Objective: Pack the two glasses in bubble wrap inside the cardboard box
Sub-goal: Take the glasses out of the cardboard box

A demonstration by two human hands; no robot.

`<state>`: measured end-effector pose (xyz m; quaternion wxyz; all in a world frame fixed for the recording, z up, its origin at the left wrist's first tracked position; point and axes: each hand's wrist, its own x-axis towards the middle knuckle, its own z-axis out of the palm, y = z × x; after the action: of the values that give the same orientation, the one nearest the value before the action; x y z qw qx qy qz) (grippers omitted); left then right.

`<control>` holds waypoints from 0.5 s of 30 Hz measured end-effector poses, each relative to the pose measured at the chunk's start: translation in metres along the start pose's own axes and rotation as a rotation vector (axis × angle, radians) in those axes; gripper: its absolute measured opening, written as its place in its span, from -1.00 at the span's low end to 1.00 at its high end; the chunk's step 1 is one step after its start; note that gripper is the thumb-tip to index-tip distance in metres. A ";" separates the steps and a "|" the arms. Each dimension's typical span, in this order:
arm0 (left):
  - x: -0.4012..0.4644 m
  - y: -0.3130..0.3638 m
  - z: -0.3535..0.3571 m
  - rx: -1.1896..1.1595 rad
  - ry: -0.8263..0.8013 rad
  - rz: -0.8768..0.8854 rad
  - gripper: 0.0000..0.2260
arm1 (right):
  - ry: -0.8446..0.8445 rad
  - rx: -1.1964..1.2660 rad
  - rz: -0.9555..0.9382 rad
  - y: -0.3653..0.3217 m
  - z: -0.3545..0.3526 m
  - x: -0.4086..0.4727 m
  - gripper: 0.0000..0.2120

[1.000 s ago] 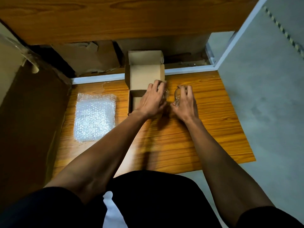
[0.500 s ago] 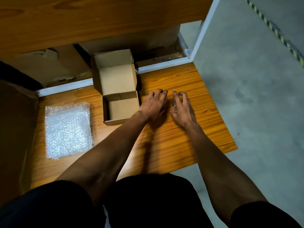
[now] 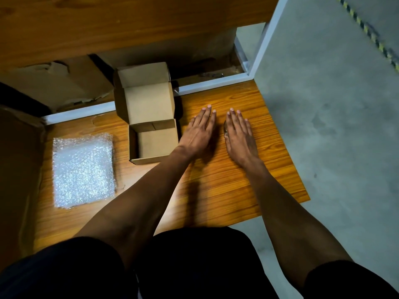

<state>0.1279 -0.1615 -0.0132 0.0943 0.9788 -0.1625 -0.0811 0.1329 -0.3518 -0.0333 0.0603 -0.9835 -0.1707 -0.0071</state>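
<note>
1. I see both hands flat on the wooden table (image 3: 226,186), palms down, fingers straight and holding nothing.
2. Left hand (image 3: 199,131) lies just beside the open cardboard box (image 3: 154,139); right hand (image 3: 240,134) near it, apart.
3. A glint of glass (image 3: 225,131) shows at the right hand's inner edge; the glasses are otherwise hidden.
4. Bubble wrap (image 3: 83,169) lies flat left of the box.

A warehouse or packing area: bare concrete floor (image 3: 336,117) with a hazard-striped line (image 3: 367,31), wooden shelving (image 3: 129,22), and scrap cardboard (image 3: 64,83) stored beneath.
</note>
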 end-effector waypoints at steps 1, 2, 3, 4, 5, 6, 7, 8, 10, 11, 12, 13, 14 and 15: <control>0.000 0.001 0.000 -0.001 -0.007 -0.004 -0.13 | 0.000 -0.005 -0.001 0.000 0.000 0.000 -0.31; 0.000 0.001 0.000 -0.002 -0.011 -0.009 -0.12 | -0.002 -0.011 -0.001 0.000 0.000 0.000 -0.31; 0.000 0.002 -0.001 -0.005 -0.012 -0.012 -0.12 | -0.006 -0.017 -0.002 0.000 0.000 0.000 -0.31; 0.001 0.003 -0.002 -0.008 -0.017 -0.015 -0.13 | -0.012 -0.022 -0.003 0.001 0.000 0.001 -0.31; 0.001 0.003 -0.003 -0.005 -0.022 -0.016 -0.15 | -0.016 -0.026 -0.003 0.000 -0.002 0.000 -0.30; 0.000 0.004 -0.005 0.000 -0.025 -0.017 -0.17 | -0.013 -0.026 -0.003 -0.001 -0.003 -0.001 -0.28; -0.003 0.004 -0.007 0.001 -0.023 -0.014 -0.17 | -0.005 -0.022 -0.006 -0.003 -0.006 -0.002 -0.26; -0.007 0.004 -0.011 -0.002 -0.013 -0.003 -0.15 | 0.007 -0.013 -0.017 -0.006 -0.009 -0.004 -0.25; -0.019 0.003 -0.017 -0.021 0.041 0.029 -0.17 | 0.055 0.026 -0.046 -0.015 -0.017 -0.009 -0.25; -0.028 0.002 -0.021 -0.028 0.085 0.041 -0.24 | 0.097 0.053 -0.055 -0.021 -0.020 -0.011 -0.28; -0.038 -0.002 -0.025 -0.029 0.137 0.045 -0.32 | 0.146 0.078 -0.060 -0.030 -0.023 -0.014 -0.33; -0.048 -0.008 -0.028 -0.024 0.189 0.040 -0.38 | 0.194 0.101 -0.066 -0.039 -0.024 -0.016 -0.39; -0.058 -0.014 -0.031 -0.012 0.228 0.026 -0.41 | 0.233 0.121 -0.079 -0.049 -0.022 -0.016 -0.45; -0.070 -0.023 -0.032 0.006 0.258 -0.005 -0.45 | 0.255 0.140 -0.110 -0.061 -0.020 -0.016 -0.51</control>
<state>0.0753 -0.1115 0.0216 0.1113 0.9818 -0.1466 0.0459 0.0970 -0.3022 -0.0066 0.1495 -0.9572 -0.2152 -0.1231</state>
